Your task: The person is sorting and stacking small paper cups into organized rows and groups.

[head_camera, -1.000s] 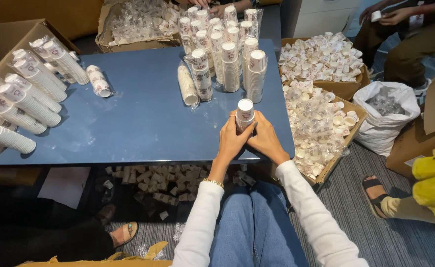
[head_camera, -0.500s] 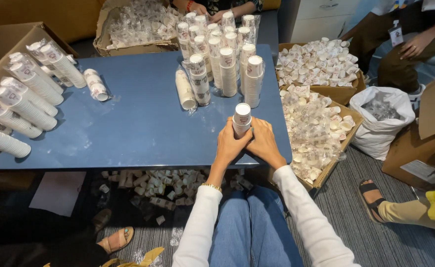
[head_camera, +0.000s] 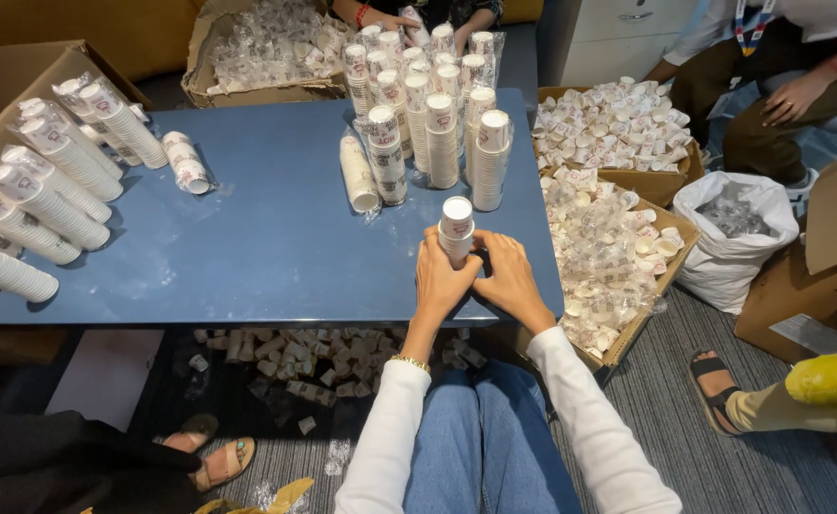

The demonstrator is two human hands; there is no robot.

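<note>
Head view, left hand (head_camera: 440, 278): wrapped around the left side of a short stack of white cups (head_camera: 456, 228), fingers pressed together and curled against the stack; gold bracelet (head_camera: 409, 362) on the wrist.
Head view, right hand (head_camera: 512, 278): clasped on the stack's right side, fingers close together, fingertips meeting the left hand's near the base.
Stack of white cups: upright, near the front edge of the blue table (head_camera: 266, 257), right of middle, held between both hands, open mouth upward.
Behind the stack: cluster of wrapped cup stacks (head_camera: 433, 114) standing upright, one wrapped stack (head_camera: 358, 173) lying flat just beside them.
Table's left side: row of wrapped stacks (head_camera: 38, 190) lying tilted, partly over the edge; a shorter one (head_camera: 185, 162) lying apart from them.
Right of table: two cardboard boxes of loose small cups (head_camera: 609, 190), touching each other; white bag (head_camera: 733, 233) just beside.
Under the table: scattered cups (head_camera: 276, 357) on the floor.
Far edge: another person's hands (head_camera: 395, 17) near a box of clear wrappers (head_camera: 266, 43).
Right corner: seated person's hand (head_camera: 792, 95) resting on a knee.
</note>
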